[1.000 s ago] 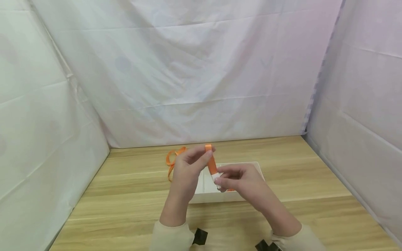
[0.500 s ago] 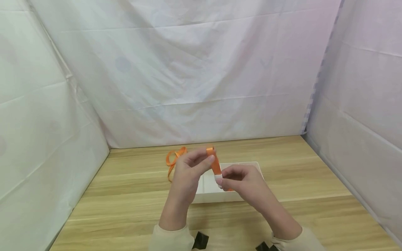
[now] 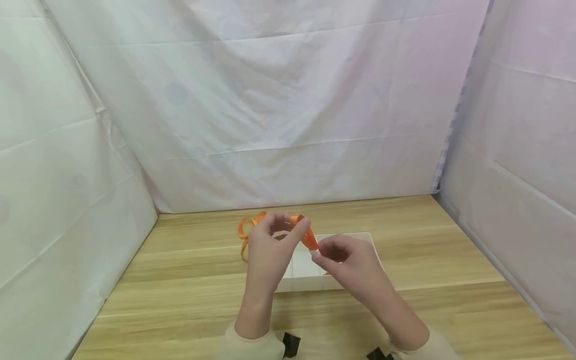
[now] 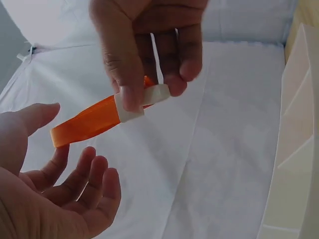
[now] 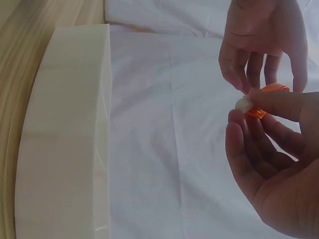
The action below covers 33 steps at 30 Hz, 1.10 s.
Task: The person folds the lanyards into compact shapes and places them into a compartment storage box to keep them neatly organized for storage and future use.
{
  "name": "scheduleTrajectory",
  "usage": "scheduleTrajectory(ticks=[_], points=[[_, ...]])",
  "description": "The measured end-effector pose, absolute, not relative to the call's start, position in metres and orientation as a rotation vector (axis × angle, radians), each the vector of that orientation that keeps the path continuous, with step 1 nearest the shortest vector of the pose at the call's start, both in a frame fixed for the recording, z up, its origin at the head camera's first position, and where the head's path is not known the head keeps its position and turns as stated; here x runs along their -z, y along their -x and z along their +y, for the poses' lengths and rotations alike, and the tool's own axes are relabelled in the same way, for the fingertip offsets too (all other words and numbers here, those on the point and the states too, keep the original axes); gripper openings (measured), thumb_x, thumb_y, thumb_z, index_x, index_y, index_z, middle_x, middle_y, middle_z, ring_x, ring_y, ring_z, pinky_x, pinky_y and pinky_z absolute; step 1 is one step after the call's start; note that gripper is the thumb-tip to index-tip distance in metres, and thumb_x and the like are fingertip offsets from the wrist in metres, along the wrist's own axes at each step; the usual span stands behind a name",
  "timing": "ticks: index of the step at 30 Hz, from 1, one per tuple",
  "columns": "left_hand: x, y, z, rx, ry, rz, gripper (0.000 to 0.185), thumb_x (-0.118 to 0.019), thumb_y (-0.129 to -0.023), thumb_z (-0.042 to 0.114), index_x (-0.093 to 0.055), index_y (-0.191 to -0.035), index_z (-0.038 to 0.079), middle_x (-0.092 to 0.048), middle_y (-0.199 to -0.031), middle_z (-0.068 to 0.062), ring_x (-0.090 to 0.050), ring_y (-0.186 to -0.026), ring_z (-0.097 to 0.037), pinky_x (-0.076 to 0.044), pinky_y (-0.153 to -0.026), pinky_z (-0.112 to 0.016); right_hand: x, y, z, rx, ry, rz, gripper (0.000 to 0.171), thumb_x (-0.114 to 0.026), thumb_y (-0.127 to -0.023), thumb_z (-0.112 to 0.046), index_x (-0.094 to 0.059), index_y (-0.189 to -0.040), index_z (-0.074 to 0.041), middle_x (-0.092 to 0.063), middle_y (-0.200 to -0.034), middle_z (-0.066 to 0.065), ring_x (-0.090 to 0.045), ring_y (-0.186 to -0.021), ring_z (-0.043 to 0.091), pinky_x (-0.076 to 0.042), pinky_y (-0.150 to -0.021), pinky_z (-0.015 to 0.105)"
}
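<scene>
A folded loop of orange ribbon [image 4: 89, 119] with a white end piece [image 4: 130, 107] is held up over the white tray [image 3: 310, 284]. My right hand [image 3: 355, 265] pinches the white piece between thumb and fingers; the right wrist view shows it [image 5: 244, 103] partly covered by the thumb. My left hand [image 3: 270, 252] is at the loop's other end. In the left wrist view its index fingertip touches the ribbon from below, while the thumb stands apart from it.
More orange ribbon [image 3: 244, 234] lies looped on the wooden table [image 3: 180, 290], behind the left hand. The tray has dividers, and a bit of orange shows inside it near the right hand. White cloth [image 3: 288, 100] hangs around the back and sides.
The ribbon loop has tilted and its top has sunk slightly, showing its inner side. My left hand has shifted a little right, its thumb off the ribbon. The right hand keeps its pinch.
</scene>
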State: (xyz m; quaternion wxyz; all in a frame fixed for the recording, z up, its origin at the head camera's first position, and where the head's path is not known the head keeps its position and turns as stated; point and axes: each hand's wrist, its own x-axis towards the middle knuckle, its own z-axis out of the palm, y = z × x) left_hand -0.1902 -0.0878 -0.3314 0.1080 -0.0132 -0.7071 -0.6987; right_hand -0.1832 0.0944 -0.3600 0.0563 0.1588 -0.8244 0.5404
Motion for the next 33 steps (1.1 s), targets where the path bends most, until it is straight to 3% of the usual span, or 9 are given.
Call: scheduleTrajectory(ticks=[5,9,15,21,25,33], points=[[0.329,0.189,-0.087,1.789,-0.029,-2.159,0.021,-0.084,-0.092,0.034,-0.074,-0.092,0.015,-0.074,-0.089,-0.003,-0.070,-0.088,-0.017,-0.059,-0.081,-0.036,0.363,0.182,0.092,-1.441,-0.565,-2.429,0.014,-0.085,-0.089,-0.004,-0.079,-0.095,-0.016,-0.075,-0.081,-0.007,-0.068,-0.066,0.004,-0.062,-0.065,0.026],[0.329,0.191,-0.089,1.794,-0.037,-2.145,0.021,-0.084,-0.092,0.034,-0.076,-0.091,0.014,-0.076,-0.088,-0.002,-0.071,-0.085,-0.017,-0.059,-0.080,-0.036,0.363,0.182,0.093,-1.537,-0.540,-2.445,0.010,-0.086,-0.089,-0.010,-0.079,-0.094,-0.016,-0.076,-0.083,-0.004,-0.070,-0.068,0.009,-0.063,-0.066,0.027],[0.336,0.194,-0.095,2.164,0.146,-2.059,0.027,-0.077,-0.099,0.033,-0.072,-0.105,0.006,-0.075,-0.102,-0.005,-0.071,-0.100,-0.021,-0.063,-0.090,-0.041,0.357,0.182,0.097,-1.850,-0.461,-2.511,0.015,-0.086,-0.091,-0.024,-0.080,-0.097,-0.013,-0.076,-0.089,0.006,-0.073,-0.076,0.017,-0.063,-0.073,0.029],[0.343,0.195,-0.099,2.407,0.456,-1.936,0.018,-0.068,-0.105,0.020,-0.075,-0.111,0.004,-0.079,-0.114,-0.001,-0.069,-0.113,-0.024,-0.059,-0.103,-0.046,0.351,0.184,0.103,-2.091,-0.502,-2.560,0.022,-0.084,-0.091,-0.022,-0.079,-0.103,-0.005,-0.073,-0.085,0.007,-0.072,-0.079,0.021,-0.061,-0.082,0.036],[0.343,0.195,-0.100,2.416,0.505,-1.916,0.017,-0.071,-0.102,0.015,-0.076,-0.115,0.004,-0.079,-0.111,0.004,-0.069,-0.110,-0.020,-0.058,-0.102,-0.044,0.353,0.185,0.105,-2.171,-0.568,-2.542,0.022,-0.082,-0.093,-0.018,-0.077,-0.106,-0.001,-0.073,-0.084,0.002,-0.071,-0.078,0.019,-0.062,-0.083,0.038],[0.340,0.194,-0.100,2.389,0.379,-1.968,0.037,-0.077,-0.094,0.003,-0.073,-0.131,0.003,-0.075,-0.104,0.005,-0.072,-0.101,-0.015,-0.059,-0.100,-0.035,0.351,0.183,0.103,-2.154,-0.493,-2.513,0.024,-0.082,-0.093,-0.019,-0.076,-0.108,-0.002,-0.072,-0.086,0.002,-0.070,-0.079,0.018,-0.060,-0.086,0.035]])
